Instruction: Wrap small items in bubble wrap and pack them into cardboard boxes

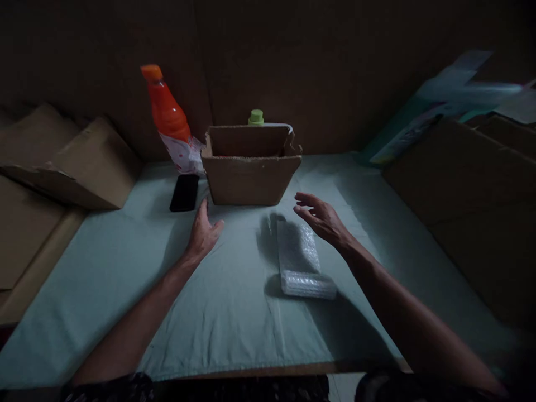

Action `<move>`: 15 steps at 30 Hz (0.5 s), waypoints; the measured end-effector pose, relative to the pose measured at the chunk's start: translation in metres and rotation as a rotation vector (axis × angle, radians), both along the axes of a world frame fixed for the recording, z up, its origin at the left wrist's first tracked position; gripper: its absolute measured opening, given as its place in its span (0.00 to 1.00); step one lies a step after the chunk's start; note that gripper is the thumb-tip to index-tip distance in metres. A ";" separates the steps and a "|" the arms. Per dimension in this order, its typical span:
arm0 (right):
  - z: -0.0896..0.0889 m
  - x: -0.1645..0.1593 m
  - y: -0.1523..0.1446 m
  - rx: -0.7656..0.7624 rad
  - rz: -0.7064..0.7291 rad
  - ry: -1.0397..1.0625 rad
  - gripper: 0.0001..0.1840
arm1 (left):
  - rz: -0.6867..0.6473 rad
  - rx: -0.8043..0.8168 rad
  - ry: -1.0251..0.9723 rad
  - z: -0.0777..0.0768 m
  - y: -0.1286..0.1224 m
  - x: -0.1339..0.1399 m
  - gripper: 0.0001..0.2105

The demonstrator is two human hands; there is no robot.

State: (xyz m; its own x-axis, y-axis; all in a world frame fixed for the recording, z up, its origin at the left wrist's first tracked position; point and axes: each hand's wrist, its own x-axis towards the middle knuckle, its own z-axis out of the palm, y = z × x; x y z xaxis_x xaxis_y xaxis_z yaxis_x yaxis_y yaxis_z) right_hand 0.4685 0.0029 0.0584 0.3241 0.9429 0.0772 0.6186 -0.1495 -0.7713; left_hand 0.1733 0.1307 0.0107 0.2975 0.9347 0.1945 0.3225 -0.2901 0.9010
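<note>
A small open cardboard box (249, 180) stands on the cloth-covered table between my hands. My left hand (204, 231) is just in front of its left corner, thumb apart from the fingers, holding nothing. To the box's right, my right hand (320, 216) hovers over the cloth with fingers stretched toward the box, also holding nothing. A partly rolled strip of bubble wrap (298, 245) lies in front of the box, below my right hand. Beyond my left hand rests a black smartphone (185, 193). What the box contains is hidden.
An orange bottle (170, 114) stands behind the phone. A green cap (255, 117) shows behind the box. Cardboard boxes (96, 162) occupy the left side. At right are a teal bottle (397, 131) and a large carton (452, 173). Pale green cloth (226, 312) covers the table.
</note>
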 end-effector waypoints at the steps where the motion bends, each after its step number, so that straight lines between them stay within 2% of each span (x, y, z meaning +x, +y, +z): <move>1: -0.001 -0.002 -0.023 -0.032 0.004 -0.047 0.28 | -0.037 0.023 0.053 -0.002 -0.014 -0.009 0.35; 3: -0.004 -0.014 -0.070 -0.077 0.049 -0.155 0.25 | -0.147 0.084 0.150 -0.002 -0.043 -0.022 0.29; 5: -0.006 -0.036 -0.113 -0.073 0.114 -0.243 0.22 | -0.280 0.137 0.215 0.000 -0.070 -0.021 0.24; 9: 0.001 -0.084 -0.174 -0.095 0.304 -0.228 0.20 | -0.502 0.203 0.307 0.007 -0.100 0.009 0.20; 12: 0.013 -0.100 -0.200 -0.042 0.388 -0.140 0.20 | -0.497 0.206 0.389 0.008 -0.106 0.034 0.19; 15: 0.015 -0.097 -0.208 0.000 0.235 -0.132 0.19 | -0.430 0.197 0.432 0.004 -0.108 0.049 0.19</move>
State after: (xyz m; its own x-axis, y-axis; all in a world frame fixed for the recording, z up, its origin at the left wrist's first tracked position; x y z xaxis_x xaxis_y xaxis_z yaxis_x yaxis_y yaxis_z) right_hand 0.3711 -0.2048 0.0733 0.0830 0.9911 0.1044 0.7318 0.0105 -0.6814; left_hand 0.2223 0.0227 0.0151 0.7278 0.6734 0.1293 0.4627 -0.6214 0.6323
